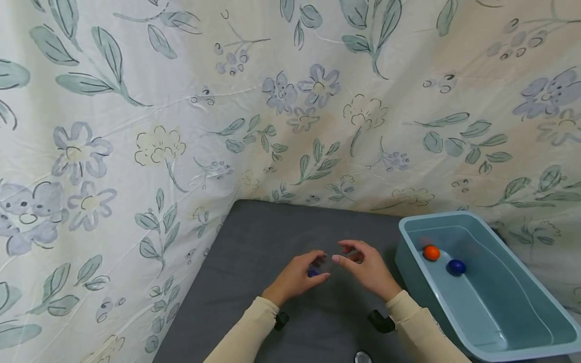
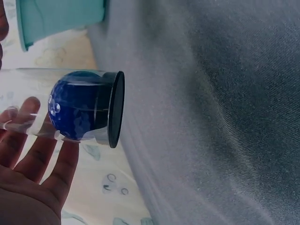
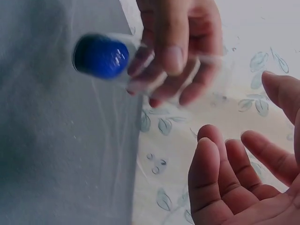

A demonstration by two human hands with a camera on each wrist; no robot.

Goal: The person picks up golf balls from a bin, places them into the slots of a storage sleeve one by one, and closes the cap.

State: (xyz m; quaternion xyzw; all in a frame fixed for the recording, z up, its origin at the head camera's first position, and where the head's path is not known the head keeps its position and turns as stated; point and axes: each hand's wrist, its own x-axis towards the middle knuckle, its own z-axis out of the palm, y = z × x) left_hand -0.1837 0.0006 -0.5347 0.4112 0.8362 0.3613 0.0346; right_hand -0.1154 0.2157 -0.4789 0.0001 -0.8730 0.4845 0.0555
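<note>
My left hand [image 1: 295,277] grips a clear plastic tube [image 2: 101,79] over the dark table, its fingers curled round the side. Inside the tube's dark-capped end [image 2: 117,110] sits a blue dimpled ball [image 2: 72,108], like a golf ball. In the head view the ball shows as a small blue patch between thumb and fingers. My right hand [image 1: 369,269] is held beside the tube's other end, fingers loosely bent and thumb apart. The right wrist view shows this right hand [image 3: 243,187] with nothing in its grasp, apart from the tube.
To the right stands a light blue bin [image 1: 438,302] holding an orange ball [image 1: 431,252] and a blue ball [image 1: 456,267]. A small round silver-rimmed object [image 1: 362,357] lies at the near edge of the dark table [image 1: 272,227]. Floral cloth [image 1: 281,151] hangs behind and left.
</note>
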